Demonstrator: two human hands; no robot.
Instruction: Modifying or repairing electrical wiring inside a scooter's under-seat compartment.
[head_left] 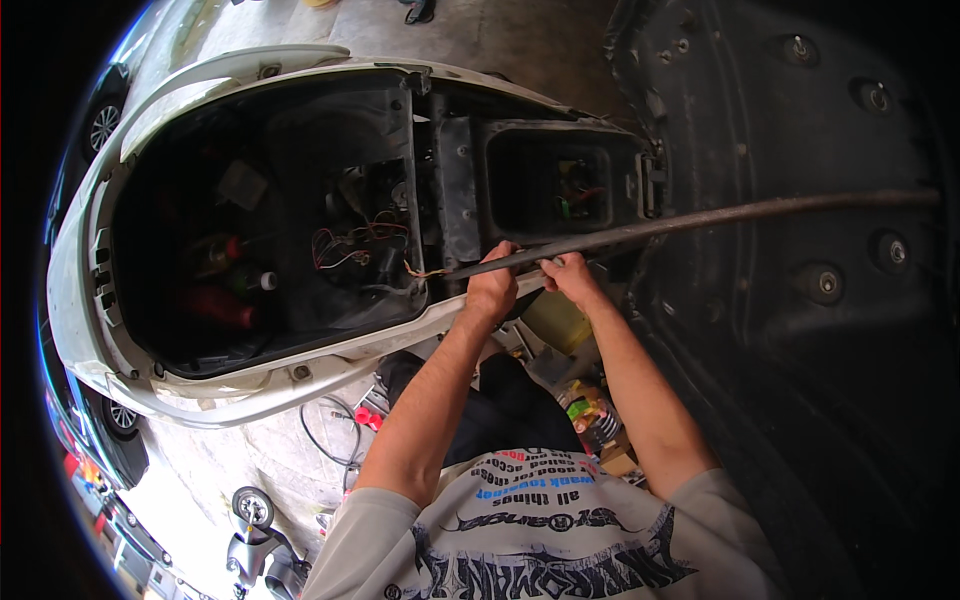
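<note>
Gently does it, close to the end

We have the left hand (492, 288) curled snugly around a long dark tube (700, 220), near the end where thin coloured wires (427, 272) come out. Our right hand (570, 278) is just beside it, thumb and fingers bunched at the tube's near side; whether it grips or merely steadies, we cannot tell. The wired end lies just beyond the right edge of the big compartment (300, 110) in the white scooter body (78, 260), by its near corner; the rest stretches rightward across the black panel (790, 120).

To do this well, we'd judge, we want the left grip close behind the wires so the end cannot whip, with the right bearing the tube's weight. We should avoid creasing the strands over the compartment's right edge or snagging the loose wires (357, 260) inside. Easing beats tugging.
</note>
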